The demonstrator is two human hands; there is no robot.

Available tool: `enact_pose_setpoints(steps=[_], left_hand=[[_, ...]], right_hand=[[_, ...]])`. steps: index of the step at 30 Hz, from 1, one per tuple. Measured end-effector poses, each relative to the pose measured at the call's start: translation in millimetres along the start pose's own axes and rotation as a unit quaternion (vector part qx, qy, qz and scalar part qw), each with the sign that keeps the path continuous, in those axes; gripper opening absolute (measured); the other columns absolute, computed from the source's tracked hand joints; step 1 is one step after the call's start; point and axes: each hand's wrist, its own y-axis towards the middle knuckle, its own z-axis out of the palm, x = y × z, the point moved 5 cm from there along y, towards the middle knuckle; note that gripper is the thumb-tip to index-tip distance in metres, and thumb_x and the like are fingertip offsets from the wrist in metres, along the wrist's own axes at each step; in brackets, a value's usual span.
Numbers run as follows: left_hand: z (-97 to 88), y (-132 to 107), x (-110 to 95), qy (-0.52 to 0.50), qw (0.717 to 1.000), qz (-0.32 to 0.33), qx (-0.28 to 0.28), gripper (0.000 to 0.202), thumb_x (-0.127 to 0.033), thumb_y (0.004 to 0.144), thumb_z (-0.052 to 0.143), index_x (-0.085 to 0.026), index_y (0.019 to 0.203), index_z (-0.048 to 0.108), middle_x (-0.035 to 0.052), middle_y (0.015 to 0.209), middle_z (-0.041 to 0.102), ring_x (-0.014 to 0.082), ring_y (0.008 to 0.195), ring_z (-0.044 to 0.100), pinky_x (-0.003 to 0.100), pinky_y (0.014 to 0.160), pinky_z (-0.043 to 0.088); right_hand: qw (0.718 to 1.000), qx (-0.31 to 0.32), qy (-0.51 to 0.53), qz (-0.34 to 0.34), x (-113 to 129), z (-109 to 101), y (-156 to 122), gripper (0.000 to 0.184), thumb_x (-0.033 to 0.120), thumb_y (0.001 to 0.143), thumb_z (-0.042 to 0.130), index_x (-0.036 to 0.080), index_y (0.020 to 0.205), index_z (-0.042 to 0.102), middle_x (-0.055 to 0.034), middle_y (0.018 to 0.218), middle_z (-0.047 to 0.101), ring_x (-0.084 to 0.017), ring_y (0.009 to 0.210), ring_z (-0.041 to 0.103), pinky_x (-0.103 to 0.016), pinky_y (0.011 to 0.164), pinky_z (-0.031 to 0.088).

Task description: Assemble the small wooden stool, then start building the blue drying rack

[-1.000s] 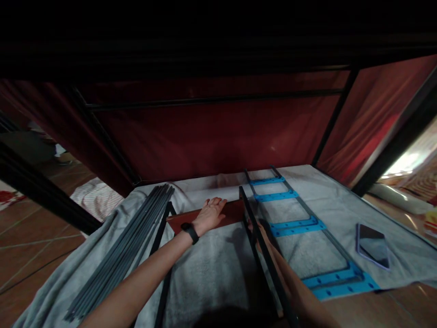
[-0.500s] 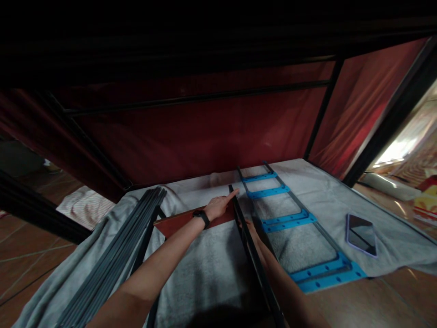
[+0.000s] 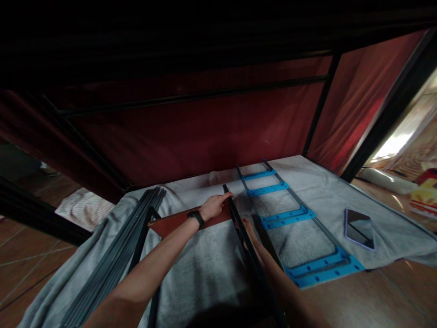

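A reddish-brown board runs between two black metal side frames, the nearer upright being the right-hand frame. My left hand, with a black watch on its wrist, is closed at the board's right end, its index finger lying over the top of that frame. From the right side, my right hand grips the same frame lower down; part of its fingers is hidden behind the bar. On the left, the other black frame stands at the board's far end.
Grey metal rods lie bundled at left on a grey blanket. Right of my hands lie grey rails joined by blue perforated brackets, then a phone. Red fabric panels with dark bars enclose the back and sides.
The right-hand frame's top has shifted slightly left, with both hands moving along. My left index finger, which stuck out past the frame, now rests bent over its top.
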Motion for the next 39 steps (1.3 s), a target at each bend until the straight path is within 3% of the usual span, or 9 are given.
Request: enact_pose_setpoints(steps=[6, 12, 15, 21, 26, 30, 39], left_hand=[[1.6, 1.7, 0.5, -0.016, 1.000, -0.001, -0.010, 0.064, -0.007, 0.085, 0.049, -0.025, 0.146, 0.045, 0.0085, 0.124, 0.069, 0.0238, 0.112, 0.065, 0.033, 0.096, 0.048], [0.3, 1.7, -0.3, -0.015, 1.000, -0.014, -0.006, 0.065, -0.008, 0.085, 0.050, -0.026, 0.147, 0.045, 0.0076, 0.120, 0.070, 0.0234, 0.110, 0.066, 0.033, 0.097, 0.048], [-0.9, 0.8, -0.7, -0.002, 1.000, -0.022, -0.009, 0.067, -0.007, 0.084, 0.049, -0.026, 0.148, 0.044, 0.0072, 0.118, 0.071, 0.0226, 0.109, 0.066, 0.033, 0.098, 0.047], [-1.0, 0.4, -1.0, 0.009, 1.000, -0.016, -0.003, 0.071, -0.004, 0.082, 0.047, -0.027, 0.149, 0.042, 0.0073, 0.119, 0.071, 0.0237, 0.109, 0.067, 0.033, 0.095, 0.049], [0.9, 0.1, -1.5, 0.013, 1.000, -0.009, -0.011, 0.070, -0.003, 0.083, 0.044, -0.026, 0.148, 0.042, 0.0086, 0.124, 0.069, 0.0242, 0.112, 0.066, 0.033, 0.096, 0.048], [1.8, -0.9, 0.6, 0.024, 0.999, -0.041, -0.006, 0.072, -0.004, 0.083, 0.045, -0.021, 0.151, 0.034, 0.0106, 0.114, 0.072, 0.0255, 0.105, 0.068, 0.034, 0.091, 0.049], [2.3, -0.4, 0.5, 0.033, 0.999, -0.043, 0.001, 0.073, -0.005, 0.084, 0.044, -0.022, 0.154, 0.028, 0.0119, 0.108, 0.072, 0.0274, 0.103, 0.068, 0.034, 0.088, 0.047]], right_hand=[[0.999, -0.044, 0.004, 0.013, 3.2, -9.5, 7.4, 0.025, 0.051, 0.061, 0.059, 0.028, 0.068, 0.054, -0.0022, 0.061, 0.061, -0.022, 0.062, 0.060, -0.035, 0.058, 0.050], [0.997, -0.062, -0.024, -0.042, 44.6, -7.3, 46.9, 0.032, 0.046, 0.072, 0.057, 0.024, 0.094, 0.066, -0.0046, 0.102, 0.071, -0.022, 0.097, 0.064, -0.035, 0.089, 0.050], [0.992, -0.038, -0.065, -0.102, 65.7, 4.7, 59.8, 0.032, 0.044, 0.079, 0.054, 0.023, 0.099, 0.068, -0.0059, 0.107, 0.071, -0.022, 0.103, 0.063, -0.037, 0.097, 0.047], [0.979, -0.026, -0.132, -0.151, 72.3, 10.0, 66.2, 0.027, 0.043, 0.081, 0.053, 0.022, 0.091, 0.067, -0.0058, 0.096, 0.071, -0.022, 0.093, 0.064, -0.036, 0.092, 0.048], [0.976, -0.021, -0.151, -0.154, 70.4, 6.2, 66.6, 0.027, 0.046, 0.083, 0.052, 0.022, 0.089, 0.064, -0.0041, 0.090, 0.070, -0.020, 0.087, 0.063, -0.034, 0.088, 0.047], [0.973, -0.021, -0.171, -0.154, 74.3, 6.9, 63.9, 0.026, 0.046, 0.084, 0.050, 0.023, 0.086, 0.061, -0.0030, 0.086, 0.068, -0.020, 0.085, 0.061, -0.032, 0.084, 0.046], [0.954, 0.069, -0.244, -0.160, 85.1, 7.7, 69.6, 0.021, 0.041, 0.089, 0.043, 0.027, 0.079, 0.056, 0.0035, 0.072, 0.056, -0.017, 0.073, 0.055, -0.028, 0.075, 0.041]])
